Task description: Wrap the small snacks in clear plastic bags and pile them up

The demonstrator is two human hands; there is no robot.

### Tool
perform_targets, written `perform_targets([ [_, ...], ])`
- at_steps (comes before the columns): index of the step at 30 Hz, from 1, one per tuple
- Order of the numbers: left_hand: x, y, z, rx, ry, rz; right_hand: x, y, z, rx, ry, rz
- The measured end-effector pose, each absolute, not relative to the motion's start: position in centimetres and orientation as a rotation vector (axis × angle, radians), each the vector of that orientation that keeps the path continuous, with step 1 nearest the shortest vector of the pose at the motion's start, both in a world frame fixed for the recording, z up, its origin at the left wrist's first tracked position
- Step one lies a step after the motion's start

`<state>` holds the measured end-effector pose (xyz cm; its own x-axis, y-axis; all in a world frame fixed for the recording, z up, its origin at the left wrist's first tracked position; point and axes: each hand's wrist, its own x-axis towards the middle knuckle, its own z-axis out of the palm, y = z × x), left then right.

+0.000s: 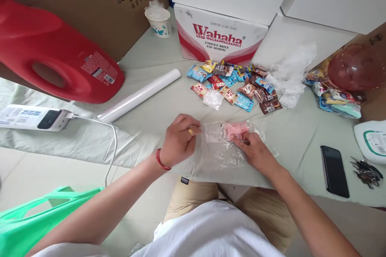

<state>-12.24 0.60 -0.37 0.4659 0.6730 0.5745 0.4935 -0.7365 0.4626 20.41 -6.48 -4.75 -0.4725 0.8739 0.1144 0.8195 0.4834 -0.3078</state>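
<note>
A pink wrapped packet (237,129) lies on a sheet of clear plastic film (224,156) close to the table's front edge. My right hand (257,151) has its fingertips closed on the packet's lower right side, pressing it on the film. My left hand (181,136) is closed, thumb and fingers pinched together at the film's left edge. It wears a yellow ring and a red wrist cord. Just beyond the hands are a pile of small wrapped snacks (224,82) and a crumpled clear wrapper (213,99).
A white film roll (141,94), red jug (57,52) and power strip (36,117) with its cable are at left. Behind stand a paper cup (158,22) and Wahaha carton (217,36). Crumpled plastic (289,76), a phone (334,170) and keys (366,172) are at right.
</note>
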Motion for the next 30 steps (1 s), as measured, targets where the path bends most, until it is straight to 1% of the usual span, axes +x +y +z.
perform_targets([
  [2, -9.1, 0.1, 0.7, 2.427, 0.829, 1.111, 19.9, -6.6, -4.9, -1.463, -2.481, 0.25],
  [4, -5.7, -0.1, 0.4, 2.509, 0.748, 0.984, 19.6, -7.0, -4.8, -1.48, -2.473, 0.235],
  [6, -3.3, 0.1, -1.2, 2.673, 0.706, 0.784, 20.0, -7.6, -4.1, -1.45, -2.451, 0.304],
  [8, -2.1, 0.4, -3.3, 2.804, 0.688, 0.642, 21.3, -7.9, -3.0, -1.37, -2.39, 0.457],
  [10, -2.0, 0.7, -5.1, 2.865, 0.7, 0.573, 23.3, -7.4, -1.6, -1.407, -2.189, 0.538],
  [13, -2.6, 0.9, -6.3, 2.88, 0.708, 0.557, 26.2, -4.1, -0.4, -1.771, -1.668, 0.458],
  [15, -2.8, 0.9, -6.2, 2.871, 0.704, 0.567, 26.9, -1.0, -0.3, -1.919, -1.473, 0.609],
  [19, -2.8, 0.8, -5.7, 2.885, 0.724, 0.647, 26.4, 3.4, -0.8, -1.927, -1.51, 1.119],
  [22, -2.8, 0.5, -5.8, 2.912, 0.82, 0.769, 27.2, 3.5, -0.8, -1.889, -1.464, 1.243],
  [24, -2.9, 0.4, -5.9, 2.914, 0.876, 0.784, 28.5, 2.2, -0.6, -1.918, -1.381, 1.19],
  [25, -3.0, 0.3, -6.0, 2.915, 0.871, 0.75, 29.1, 1.1, -0.5, -1.963, -1.354, 1.099],
  [27, -3.1, 0.3, -5.9, 2.904, 0.801, 0.63, 29.5, -1.6, -0.2, -2.068, -1.348, 0.741],
  [29, -3.3, 0.5, -5.5, 2.849, 0.708, 0.519, 28.3, -4.9, 0.1, -2.056, -1.451, 0.34],
  [30, -3.4, 0.6, -5.3, 2.802, 0.667, 0.488, 27.2, -6.7, 0.1, -1.984, -1.572, 0.252],
])
